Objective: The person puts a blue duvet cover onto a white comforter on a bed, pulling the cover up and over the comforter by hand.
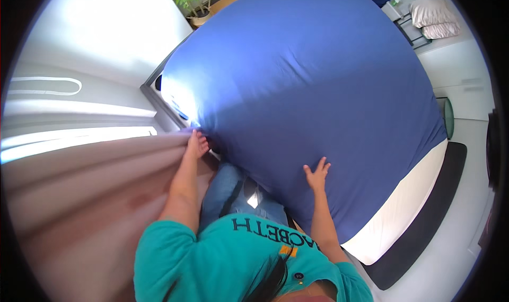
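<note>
A dark blue fitted sheet covers most of a large mattress in front of me. At its near right corner the bare white mattress shows. My right hand rests on the sheet near the close edge, fingers spread. At the mattress's left side, my left hand is closed with curled fingers at the edge of a pinkish-brown curtain, which it seems to grip. The sheet's edge lies just beside those fingers, and its tucked part there is hidden.
A dark padded bed edge borders the mattress at right. A potted plant stands at the far left. Pillows are stacked at the far right by a dark frame. My legs in jeans are against the near side.
</note>
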`<state>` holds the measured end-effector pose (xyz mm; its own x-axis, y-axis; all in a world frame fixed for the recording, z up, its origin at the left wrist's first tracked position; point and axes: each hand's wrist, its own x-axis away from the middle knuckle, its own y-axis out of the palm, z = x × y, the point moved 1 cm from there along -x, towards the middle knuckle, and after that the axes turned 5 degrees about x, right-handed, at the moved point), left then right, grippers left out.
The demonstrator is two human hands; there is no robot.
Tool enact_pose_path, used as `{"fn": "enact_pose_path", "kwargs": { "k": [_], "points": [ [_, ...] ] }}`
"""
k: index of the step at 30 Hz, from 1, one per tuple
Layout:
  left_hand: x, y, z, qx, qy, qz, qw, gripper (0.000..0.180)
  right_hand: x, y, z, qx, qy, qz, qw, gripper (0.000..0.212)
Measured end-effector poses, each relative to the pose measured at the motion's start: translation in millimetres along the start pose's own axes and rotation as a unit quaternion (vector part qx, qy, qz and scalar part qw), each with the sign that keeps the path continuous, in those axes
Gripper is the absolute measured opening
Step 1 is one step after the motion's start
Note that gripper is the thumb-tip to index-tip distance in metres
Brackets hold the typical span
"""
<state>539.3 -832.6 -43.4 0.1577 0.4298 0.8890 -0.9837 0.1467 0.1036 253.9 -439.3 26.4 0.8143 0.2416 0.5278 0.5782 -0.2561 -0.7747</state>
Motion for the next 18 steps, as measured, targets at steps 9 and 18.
{"fn": "enact_pose_path", "kwargs": {
  "k": [9, 18],
  "points": [
    [-156, 1, 35, 0.137, -0.144, 0.128, 0.972, 0.076, -41, 107, -286, 0.118, -0.162, -0.061, 0.978, 0.112],
    [-177, -209, 37, -0.185, 0.086, 0.327, 0.923, 0.039, -89, 148, -342, 0.295, -0.064, -0.232, 0.925, 0.13]
  ]
}}
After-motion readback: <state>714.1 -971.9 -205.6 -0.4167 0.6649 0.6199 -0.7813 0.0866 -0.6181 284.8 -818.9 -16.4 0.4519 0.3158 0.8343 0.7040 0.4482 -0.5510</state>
